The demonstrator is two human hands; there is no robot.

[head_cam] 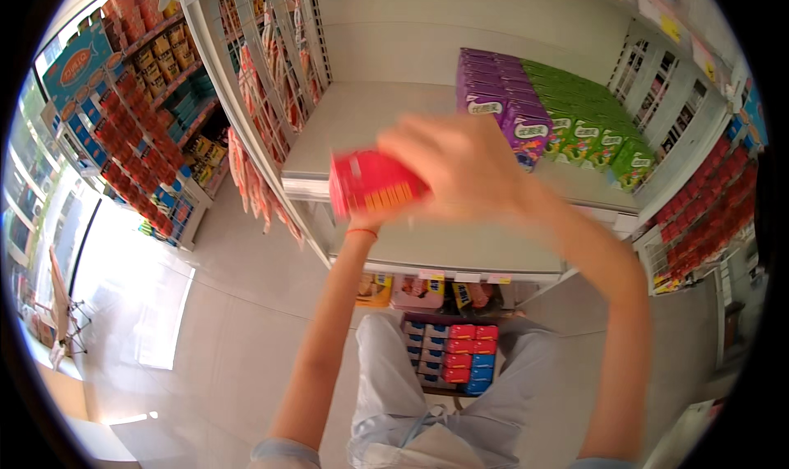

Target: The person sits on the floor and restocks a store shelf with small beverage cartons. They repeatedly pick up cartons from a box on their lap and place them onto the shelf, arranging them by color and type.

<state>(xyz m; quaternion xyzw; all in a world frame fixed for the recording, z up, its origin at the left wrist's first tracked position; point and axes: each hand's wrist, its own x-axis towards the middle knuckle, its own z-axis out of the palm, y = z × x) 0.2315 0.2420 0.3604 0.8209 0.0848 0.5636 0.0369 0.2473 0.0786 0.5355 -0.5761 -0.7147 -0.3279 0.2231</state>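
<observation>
Over the front of a white shop shelf (pixel 382 111), my left hand (pixel 370 216) holds a red carton (pixel 376 182) from below, its fingers mostly hidden behind it. My right hand (pixel 459 167), blurred, is at the carton's right side; whether it grips the carton I cannot tell. On the shelf's right side, rows of purple drink cartons (pixel 499 93) stand beside rows of green drink cartons (pixel 573 111). Between my knees is a box (pixel 444 390) with red cartons (pixel 462 345), blue cartons (pixel 482 373) and grey ones with dark blue marks (pixel 431 352).
Beneath the shelf's front edge, packaged goods (pixel 419 291) sit on a lower level. Wire side panels (pixel 265 56) bound the shelf, with hanging packets at the left. A display rack (pixel 123 130) stands farther left, another (pixel 703 210) at the right. Price tags line an upper shelf's edge.
</observation>
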